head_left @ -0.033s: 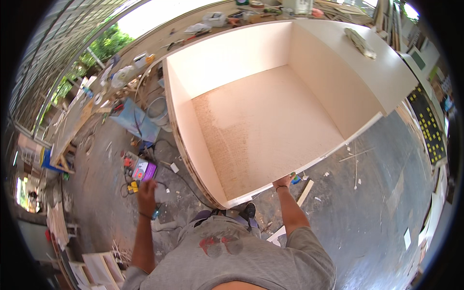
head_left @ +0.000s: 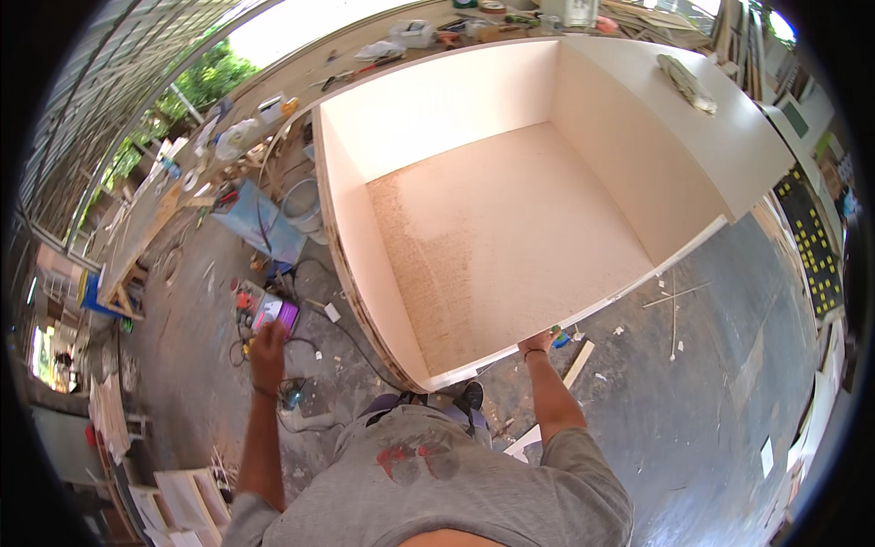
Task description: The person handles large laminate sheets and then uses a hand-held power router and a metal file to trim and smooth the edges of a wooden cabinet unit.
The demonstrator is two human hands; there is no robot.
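Note:
A big white open-topped cabinet box lies on the concrete floor in front of me, its bare chipboard bottom facing up. My right hand grips the box's near front edge, fingers curled over the panel. My left hand is stretched out to the left, just below a small purple rectangular object among tools on the floor. Whether the fingers hold that object is unclear.
A black cable runs across the floor by the box's left corner. A blue board and a bucket stand further left, a cluttered workbench beyond. A wood strip lies right of my hand. A rag rests on the box's right panel.

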